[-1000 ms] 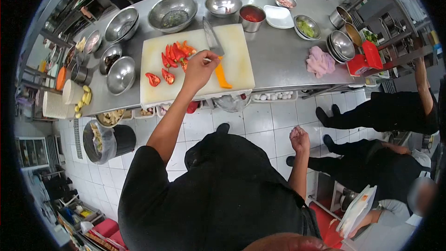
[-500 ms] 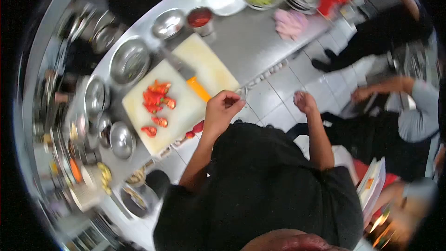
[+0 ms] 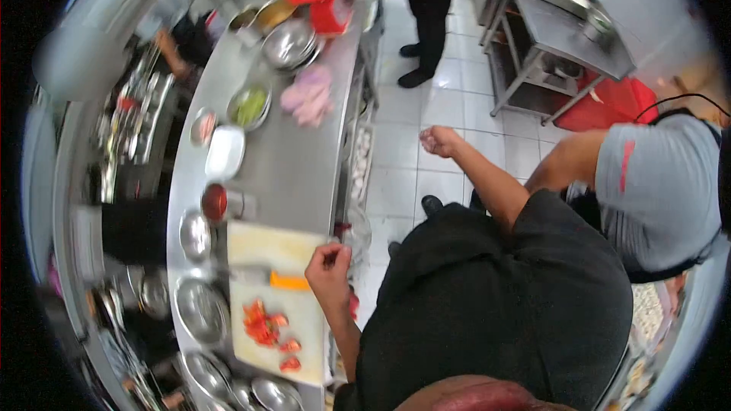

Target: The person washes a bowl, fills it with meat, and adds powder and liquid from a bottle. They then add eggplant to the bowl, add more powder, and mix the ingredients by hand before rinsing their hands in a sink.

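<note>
My left hand (image 3: pixel 329 265) hovers by the near edge of the cutting board, its fingers and thumb curled together with nothing visible in them. Close beside it lies a knife with an orange handle (image 3: pixel 289 281), its blade flat across the white cutting board (image 3: pixel 266 242). Cut red pepper pieces (image 3: pixel 263 326) are gathered on the lower part of the board. Away from the counter, over the tiled floor, my right hand (image 3: pixel 440 141) is held up with the fingers curled in. Whether anything is inside it is hidden.
Metal bowls (image 3: pixel 202 310) line the counter's far side, with a container of red sauce (image 3: pixel 215 202), a white dish (image 3: pixel 225 152) and a bowl of green slices (image 3: pixel 250 106). A pink cloth (image 3: pixel 308 96) lies beyond. A co-worker in grey (image 3: pixel 655 183) is close on my right; another person (image 3: pixel 430 15) stands ahead.
My view has swung to the right, so the counter now runs along my left. Both hands stay raised and curled; the knife and pepper pieces remain on the board.
</note>
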Demonstrator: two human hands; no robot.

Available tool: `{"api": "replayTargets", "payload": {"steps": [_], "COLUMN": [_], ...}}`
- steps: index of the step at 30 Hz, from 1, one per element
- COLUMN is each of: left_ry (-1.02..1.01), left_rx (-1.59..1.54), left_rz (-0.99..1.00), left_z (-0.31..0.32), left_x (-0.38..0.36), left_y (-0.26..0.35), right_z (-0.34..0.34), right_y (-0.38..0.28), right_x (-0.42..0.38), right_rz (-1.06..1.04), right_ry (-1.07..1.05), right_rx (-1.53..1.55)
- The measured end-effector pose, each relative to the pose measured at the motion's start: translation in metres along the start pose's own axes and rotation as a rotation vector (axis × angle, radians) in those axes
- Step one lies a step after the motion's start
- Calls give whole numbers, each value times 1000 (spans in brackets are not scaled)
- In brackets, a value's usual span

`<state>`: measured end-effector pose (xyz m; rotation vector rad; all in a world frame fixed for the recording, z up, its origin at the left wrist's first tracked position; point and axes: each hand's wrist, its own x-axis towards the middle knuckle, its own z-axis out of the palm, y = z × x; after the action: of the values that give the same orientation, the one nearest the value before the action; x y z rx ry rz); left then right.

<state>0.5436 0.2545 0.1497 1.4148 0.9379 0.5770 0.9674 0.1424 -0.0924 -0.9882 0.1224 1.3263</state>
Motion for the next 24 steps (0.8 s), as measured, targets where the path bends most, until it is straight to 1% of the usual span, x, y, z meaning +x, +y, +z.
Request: {"api": "replayTargets", "payload": {"steps": [1, 2, 4, 5, 6, 7, 8, 9, 10, 12, 13, 16, 17, 20, 24], "left_ry": [-24, -60, -120, -182, -219, -253, -285, -357, -386, -439, -486, -596, -611, -696, -804], "left_rx": [-37, -9, 62, 33, 46, 55, 61, 139, 149, 174, 121, 178, 304, 309, 364], "left_rz": [-11, -20, -33, -5, -17, -29, -42, 108, 104, 68, 60, 105, 114, 108, 136], "left_z": [15, 30, 62, 79, 99, 122, 148, 175, 205, 260, 284, 359, 385, 444, 520], "left_x": [7, 15, 32, 45, 56, 67, 80, 94, 108, 133, 150, 189, 194, 235, 284], "left_y": [5, 11, 22, 21, 22, 25, 30, 39, 47, 57, 53, 58, 76, 74, 92], "right_z": [2, 2, -36, -60, -89, -119, -139, -156, -175, -236, -249, -275, -280, -302, -309], "right_y": [-8, -18, -40, -48, -53, -60, -69, -77, -91, -104, -109, -141, -156, -197, -267], "right_x": [-10, -21, -34, -38, -38, -39, -49, -60, -71, -82, -91, -128, -139, -160, -171], "right_rz": [-50, -90, -134, -166, -197, -233, -269, -301, -332, -383, -401, -384, -408, -534, -617], "right_ry": [171, 339, 368, 399, 428, 394, 423, 452, 485, 394, 349, 513, 552, 489, 461], "right_rx": [53, 118, 204, 229, 255, 412, 451, 486, 513, 535, 544, 620, 598, 638, 675]}}
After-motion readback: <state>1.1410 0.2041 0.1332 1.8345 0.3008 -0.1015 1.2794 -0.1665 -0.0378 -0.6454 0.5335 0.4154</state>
